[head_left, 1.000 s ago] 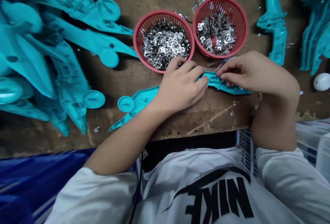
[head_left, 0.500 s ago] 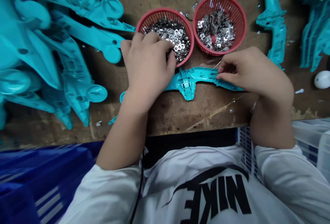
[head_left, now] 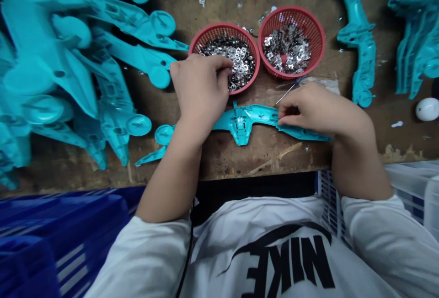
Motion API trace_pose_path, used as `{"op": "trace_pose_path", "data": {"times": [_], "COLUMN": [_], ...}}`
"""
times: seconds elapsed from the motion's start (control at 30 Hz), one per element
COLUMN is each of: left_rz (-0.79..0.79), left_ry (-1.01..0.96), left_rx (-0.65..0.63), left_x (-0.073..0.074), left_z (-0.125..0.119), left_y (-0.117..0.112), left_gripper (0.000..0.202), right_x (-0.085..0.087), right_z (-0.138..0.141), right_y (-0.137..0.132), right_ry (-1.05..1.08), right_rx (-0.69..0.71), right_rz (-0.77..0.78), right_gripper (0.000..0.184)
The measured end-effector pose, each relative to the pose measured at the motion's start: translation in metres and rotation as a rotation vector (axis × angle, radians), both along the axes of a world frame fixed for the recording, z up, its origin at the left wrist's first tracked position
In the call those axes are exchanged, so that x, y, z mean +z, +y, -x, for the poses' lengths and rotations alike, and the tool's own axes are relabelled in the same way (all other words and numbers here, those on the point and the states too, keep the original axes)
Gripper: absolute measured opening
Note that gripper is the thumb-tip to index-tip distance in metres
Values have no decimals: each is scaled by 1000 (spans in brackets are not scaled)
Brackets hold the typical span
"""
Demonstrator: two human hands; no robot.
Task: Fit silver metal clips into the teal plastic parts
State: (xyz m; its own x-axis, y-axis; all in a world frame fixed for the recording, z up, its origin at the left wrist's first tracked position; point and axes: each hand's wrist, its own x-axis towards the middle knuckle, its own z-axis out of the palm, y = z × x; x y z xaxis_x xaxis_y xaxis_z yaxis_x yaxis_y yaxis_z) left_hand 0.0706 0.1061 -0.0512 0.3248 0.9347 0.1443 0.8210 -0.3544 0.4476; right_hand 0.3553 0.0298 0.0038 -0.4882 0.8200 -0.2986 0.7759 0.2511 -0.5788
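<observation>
My left hand (head_left: pixel 202 92) hangs over the near-left rim of a red basket (head_left: pixel 255 71) of small shiny metal nuts (head_left: pixel 240 58). Its thumb and forefinger are pinched together; whatever is between them is too small to make out. A long teal plastic part (head_left: pixel 226 119) lies across the table, partly hidden under my left wrist. At its right half, my right hand (head_left: pixel 308 106) is closed, thumb and fingertips pressed against the part. What they pinch is hidden. A thin metal rod (head_left: pixel 284 96) slants beside those fingers; I cannot tell whether the hand holds it.
Another red basket (head_left: pixel 320 46) holds metal clips (head_left: pixel 288 51). Teal parts are heaped at left (head_left: pixel 44 51), one lies at right (head_left: pixel 363 51), and more are stacked at far right (head_left: pixel 414 55). A white ball (head_left: pixel 428 109) and loose metal bits lie about. Blue crates (head_left: pixel 85 225) stand below the table edge.
The view has shifted, so the baskets and the teal part sit lower in the picture. My left thumb and forefinger have come closer together. My right hand stays at the teal part.
</observation>
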Motion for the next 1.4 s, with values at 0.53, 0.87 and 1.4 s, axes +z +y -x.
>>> {"op": "trace_pose_path", "data": {"times": [0.53, 0.87, 1.4], "left_rz": [-61, 70, 166], "left_ry": [-172, -188, -285], "left_rx": [-80, 41, -202], "left_x": [-7, 7, -30], "left_z": [0, 18, 9], "left_y": [2, 5, 19], "left_gripper": [27, 47, 22], "right_x": [-15, -33, -37], "right_z": [32, 27, 30], "right_y": [-4, 1, 4], "right_ry": [130, 219, 173], "right_rx": [-197, -107, 22], "right_rz": [-279, -352, -297], "right_gripper": [26, 27, 24]}}
